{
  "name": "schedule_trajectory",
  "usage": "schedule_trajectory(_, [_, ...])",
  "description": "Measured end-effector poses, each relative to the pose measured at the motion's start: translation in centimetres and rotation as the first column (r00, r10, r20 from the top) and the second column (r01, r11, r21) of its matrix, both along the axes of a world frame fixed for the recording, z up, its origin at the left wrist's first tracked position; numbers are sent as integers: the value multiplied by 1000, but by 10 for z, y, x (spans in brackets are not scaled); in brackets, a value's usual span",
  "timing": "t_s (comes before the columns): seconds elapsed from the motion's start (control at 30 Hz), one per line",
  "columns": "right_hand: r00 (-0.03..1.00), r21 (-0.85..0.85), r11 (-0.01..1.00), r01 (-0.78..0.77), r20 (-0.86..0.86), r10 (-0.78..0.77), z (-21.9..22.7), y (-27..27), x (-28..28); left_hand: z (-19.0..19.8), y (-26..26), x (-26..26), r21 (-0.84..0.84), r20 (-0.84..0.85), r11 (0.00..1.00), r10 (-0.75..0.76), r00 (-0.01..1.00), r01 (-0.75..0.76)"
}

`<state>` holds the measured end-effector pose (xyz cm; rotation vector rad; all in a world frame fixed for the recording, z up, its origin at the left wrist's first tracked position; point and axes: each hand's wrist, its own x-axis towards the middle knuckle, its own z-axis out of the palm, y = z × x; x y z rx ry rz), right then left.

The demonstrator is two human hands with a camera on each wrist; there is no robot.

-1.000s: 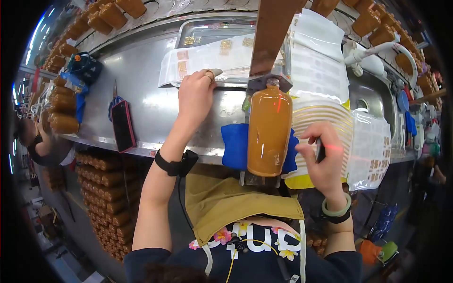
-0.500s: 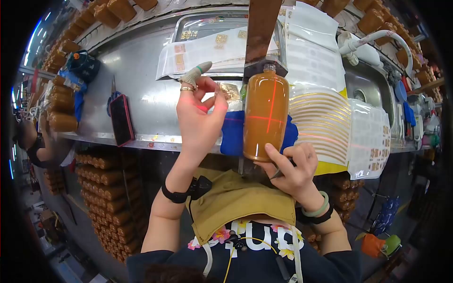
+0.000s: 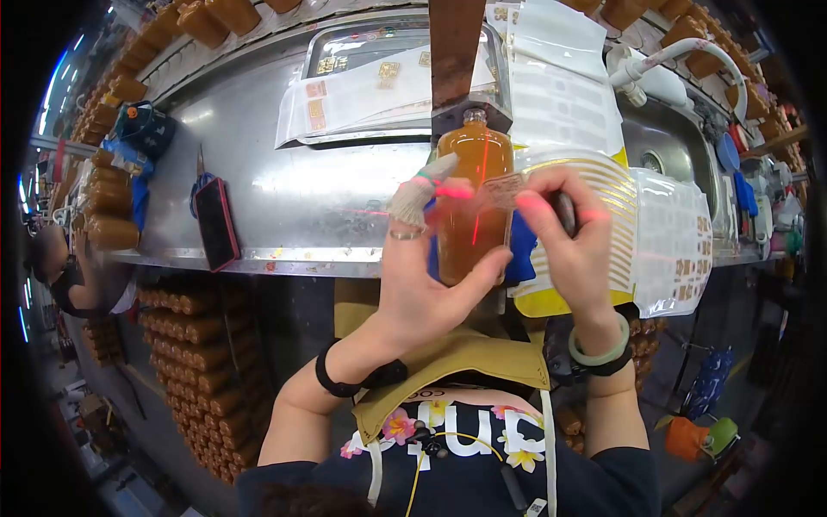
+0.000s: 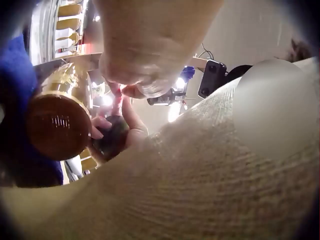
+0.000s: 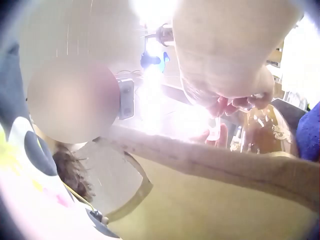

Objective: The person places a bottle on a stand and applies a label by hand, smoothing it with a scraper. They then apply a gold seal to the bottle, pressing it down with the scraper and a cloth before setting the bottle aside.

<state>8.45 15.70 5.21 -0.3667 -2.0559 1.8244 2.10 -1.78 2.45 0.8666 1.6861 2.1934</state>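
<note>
A brown bottle (image 3: 472, 151) lies with its neck pointing away over a blue cloth (image 3: 522, 250), a red laser line along its body. My right hand (image 3: 575, 246) pinches a small clear decal (image 3: 502, 190) with a printed pattern, just over the bottle. A dark rounded piece (image 4: 112, 137) is tucked inside that same hand. Across the bottle reaches my left hand (image 3: 422, 280), its fingers stretched toward the decal's left edge and its thumb spread apart. A pale cot with a green band covers one left finger; the other left fingertips are blurred.
A brown post (image 3: 457, 52) stands beyond the bottle's neck. Decal sheets lie on a metal tray (image 3: 345, 39), and a gold-striped sheet (image 3: 594, 207) is to the right. Further right is a sink (image 3: 659, 138). A phone (image 3: 215, 224) and scissors lie left.
My left hand has come from the tray sheets across to the bottle, bringing the decal. My right hand has left the bottle's base and now pinches the decal.
</note>
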Motion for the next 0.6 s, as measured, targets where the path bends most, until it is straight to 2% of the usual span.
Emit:
schedule_trajectory(0.03, [1000,76,997,8,-8,-7,4,7,0,3,-9,-4,-176,-219,983,16,976,-56])
schedule_trajectory(0.07, [1000,74,997,7,-6,-7,12,15,0,7,-17,-7,-329,-427,933,-10,904,-145])
schedule_trajectory(0.1, [999,342,939,-32,-4,36,24,23,0,12,-22,-9,-449,-445,881,-76,892,-148])
schedule_trajectory(0.13, [997,585,808,-67,11,75,36,27,2,7,-21,-8,-451,-442,881,-80,893,-144])
schedule_trajectory(0.17, [994,634,766,-104,41,101,44,27,3,-2,-20,-7,-492,-410,858,-81,908,-145])
schedule_trajectory(0.2, [994,634,767,-105,42,101,50,27,3,-12,-17,-6,-532,-380,834,-80,921,-147])
schedule_trajectory(0.23, [984,630,759,-167,55,171,55,26,4,-20,-10,-8,-467,-224,883,-70,972,-44])
schedule_trajectory(0.3, [954,575,767,-285,93,284,63,26,4,-25,-10,-10,-458,-205,889,-80,975,-24])
schedule_trajectory(0.33, [955,575,767,-285,98,281,61,24,1,-26,-11,-10,-451,-187,893,-90,978,-4])
schedule_trajectory(0.4, [957,666,690,-284,158,241,49,21,-10,-25,-14,-9,-482,-151,876,-106,983,21])
schedule_trajectory(0.47, [949,615,723,-315,220,226,36,20,-23,-23,-20,-13,-512,-122,858,-118,985,40])
schedule_trajectory(0.53, [969,566,788,-243,176,172,17,20,-32,-19,-25,-19,-615,-97,778,-241,966,132])
schedule_trajectory(0.6, [974,591,773,-229,142,179,11,21,-34,-12,-26,-20,-581,-127,806,-227,966,112])
